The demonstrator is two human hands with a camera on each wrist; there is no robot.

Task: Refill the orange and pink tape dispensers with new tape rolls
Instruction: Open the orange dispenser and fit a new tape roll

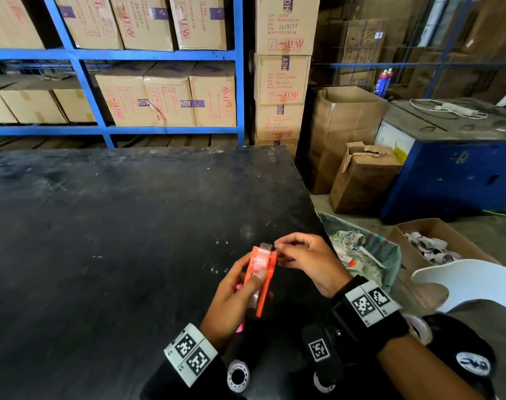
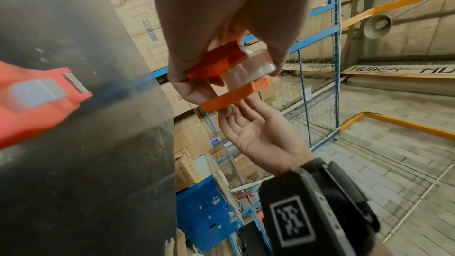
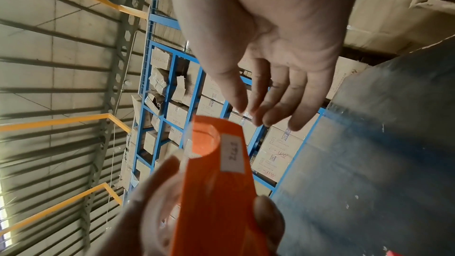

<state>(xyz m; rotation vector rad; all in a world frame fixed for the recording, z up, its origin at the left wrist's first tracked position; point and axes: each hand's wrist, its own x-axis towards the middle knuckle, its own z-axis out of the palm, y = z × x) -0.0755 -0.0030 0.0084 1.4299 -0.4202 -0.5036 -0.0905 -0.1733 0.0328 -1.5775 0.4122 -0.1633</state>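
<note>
Near edge of tabletop [image 1: 101, 215]: two tape rolls [image 1: 238, 375] lie by the wrists. Just past them, L hand [image 1: 231, 298] grips the orange dispenser [image 1: 262, 280] w/ thumb over the clear tape [image 2: 248, 69] loaded in it, held above the tabletop near its right edge. R hand [image 1: 303, 261] at the dispenser's front end, fingers [image 3: 268, 112] loosely bent beside the tape end; can't tell if they pinch it. Pink dispenser [image 2: 37, 100] lies on the tabletop by the L hand, tape in it too. Beyond the right edge: waste bag [image 1: 370, 255], open cartons [image 1: 436, 249]. Far side: blue racks [image 1: 101, 56] w/ boxes.
</note>
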